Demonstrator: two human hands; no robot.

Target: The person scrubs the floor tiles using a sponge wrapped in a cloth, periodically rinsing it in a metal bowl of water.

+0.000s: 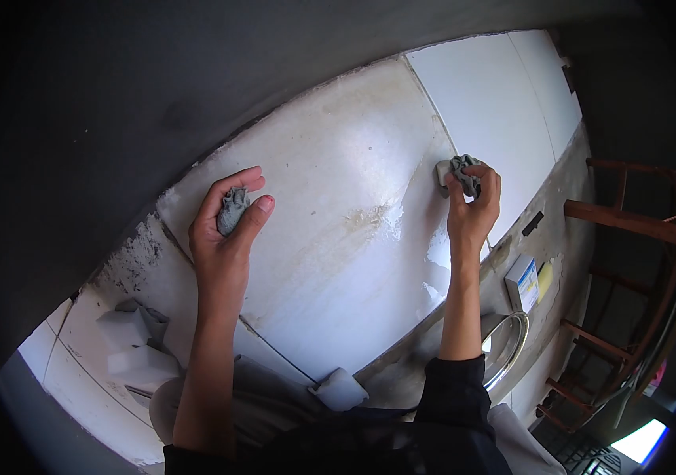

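In my left hand [227,218] sits a grey lump [233,210] with a rough, clay-like surface, resting in the palm with the fingers and thumb curved round it. My right hand [476,202] pinches a darker grey crumpled lump [465,176]; whether it is clay or cloth I cannot tell. A pale block-like piece [442,176] is right beside that lump, at the right fingertips, over the tile floor [314,198]. A wet patch [381,218] with a brownish smear shines between my hands.
A dark wall [156,87] borders the tiles. Pale angular pieces [136,340] lie at lower left, and a whitish cup-like object [339,390] is near my body. On the right are a round metal rim [512,348], a small box [522,283], a yellow item [544,281] and wooden furniture [631,222].
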